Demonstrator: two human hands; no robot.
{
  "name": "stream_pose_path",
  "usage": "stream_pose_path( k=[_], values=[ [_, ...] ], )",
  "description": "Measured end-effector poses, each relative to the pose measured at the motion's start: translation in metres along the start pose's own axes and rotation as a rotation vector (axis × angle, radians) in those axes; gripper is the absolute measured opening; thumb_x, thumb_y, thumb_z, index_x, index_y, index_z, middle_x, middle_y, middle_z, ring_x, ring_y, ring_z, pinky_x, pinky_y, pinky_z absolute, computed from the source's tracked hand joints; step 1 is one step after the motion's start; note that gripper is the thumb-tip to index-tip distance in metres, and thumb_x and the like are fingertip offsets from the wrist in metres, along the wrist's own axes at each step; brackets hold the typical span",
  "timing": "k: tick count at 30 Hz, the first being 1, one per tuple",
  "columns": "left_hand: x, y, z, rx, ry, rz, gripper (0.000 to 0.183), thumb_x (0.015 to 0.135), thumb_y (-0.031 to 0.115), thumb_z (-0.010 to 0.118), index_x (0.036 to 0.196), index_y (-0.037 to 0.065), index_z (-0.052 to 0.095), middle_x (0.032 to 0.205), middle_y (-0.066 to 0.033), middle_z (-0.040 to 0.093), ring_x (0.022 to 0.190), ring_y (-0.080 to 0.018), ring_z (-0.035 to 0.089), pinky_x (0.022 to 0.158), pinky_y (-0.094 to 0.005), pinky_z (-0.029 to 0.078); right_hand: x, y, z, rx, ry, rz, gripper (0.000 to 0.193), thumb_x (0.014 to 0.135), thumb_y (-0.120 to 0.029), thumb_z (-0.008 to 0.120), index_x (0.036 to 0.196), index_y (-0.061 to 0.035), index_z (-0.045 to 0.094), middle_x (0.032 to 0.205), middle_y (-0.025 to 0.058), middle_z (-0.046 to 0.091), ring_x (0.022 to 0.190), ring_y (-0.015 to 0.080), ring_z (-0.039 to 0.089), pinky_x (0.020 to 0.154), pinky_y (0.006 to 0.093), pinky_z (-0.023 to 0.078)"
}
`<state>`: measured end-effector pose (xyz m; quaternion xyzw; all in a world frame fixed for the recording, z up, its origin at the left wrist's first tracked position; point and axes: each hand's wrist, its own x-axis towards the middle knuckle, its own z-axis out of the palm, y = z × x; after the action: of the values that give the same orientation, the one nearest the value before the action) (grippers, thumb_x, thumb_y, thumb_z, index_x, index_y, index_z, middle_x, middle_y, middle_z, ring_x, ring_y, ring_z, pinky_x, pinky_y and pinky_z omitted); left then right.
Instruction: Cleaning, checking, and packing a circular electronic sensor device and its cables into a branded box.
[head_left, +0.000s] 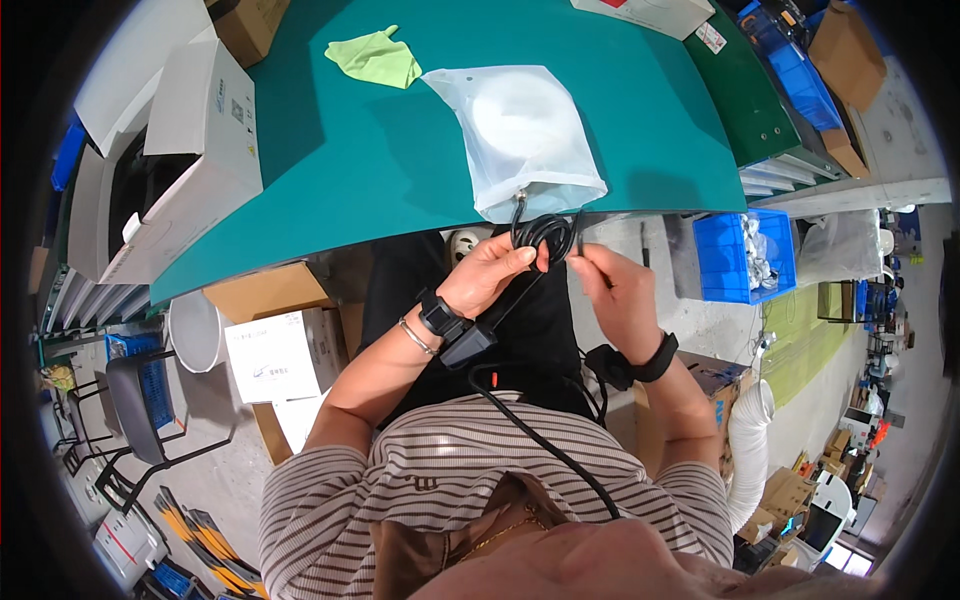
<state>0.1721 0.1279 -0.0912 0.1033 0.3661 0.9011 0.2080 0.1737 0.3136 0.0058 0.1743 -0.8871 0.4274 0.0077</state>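
Observation:
My left hand [488,272] is closed around a coiled black cable [548,236] just off the near edge of the green table. Thumb and fingers of my right hand [618,292] pinch a thin black strand at the coil's right side; its tip is hidden. From the coil the cable runs up into the open near end of a translucent plastic bag [483,140]. Inside that bag lies a round white object [522,112], seen only through the plastic. Below my left wrist hangs a small black box-shaped thing [468,347], with a thin dark line leading up toward the coil.
A light green cloth [375,60] lies on the green table [340,150] beyond the bag. An opened white carton [215,125] stands at the left. Right of the table is a blue bin [715,260] with plastic-wrapped items. Cardboard boxes [275,292] and a black chair [140,400] stand lower left.

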Motion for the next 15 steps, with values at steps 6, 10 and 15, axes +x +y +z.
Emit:
stream_pose_path(
  k=[6, 10, 15],
  values=[
    [-0.002, -0.005, 0.000, -0.147, 0.039, -0.038, 0.022, 0.096, 0.023, 0.057, 0.106, 0.004, 0.062, 0.100, -0.0014, 0.063, 0.097, -0.0116, 0.057, 0.092, -0.0279, 0.044, 0.003, -0.008, 0.011, -0.349, -0.096, -0.273, 0.015, 0.087, -0.019, 0.064, 0.080, -0.0074, 0.057, 0.065, 0.0094, 0.059, 0.057, 0.0281, 0.059, 0.046, 0.0364, 0.044],
    [-0.003, -0.008, -0.003, -0.144, 0.003, -0.025, 0.024, 0.097, 0.021, 0.054, 0.112, 0.003, 0.061, 0.108, -0.0032, 0.063, 0.103, -0.0124, 0.057, 0.095, -0.0312, 0.044, 0.004, -0.013, 0.011, -0.415, -0.137, -0.274, 0.019, 0.088, -0.019, 0.063, 0.076, -0.0062, 0.056, 0.064, 0.0095, 0.060, 0.055, 0.0279, 0.060, 0.045, 0.0361, 0.044],
    [-0.004, -0.007, 0.002, -0.152, 0.022, -0.028, 0.024, 0.098, 0.022, 0.053, 0.111, 0.003, 0.061, 0.108, -0.0032, 0.064, 0.102, -0.0120, 0.057, 0.094, -0.0308, 0.045, 0.007, -0.016, 0.005, -0.482, -0.222, -0.307, 0.024, 0.087, -0.021, 0.064, 0.071, -0.0050, 0.056, 0.060, 0.0096, 0.059, 0.051, 0.0280, 0.060, 0.044, 0.0362, 0.045]
  ],
)
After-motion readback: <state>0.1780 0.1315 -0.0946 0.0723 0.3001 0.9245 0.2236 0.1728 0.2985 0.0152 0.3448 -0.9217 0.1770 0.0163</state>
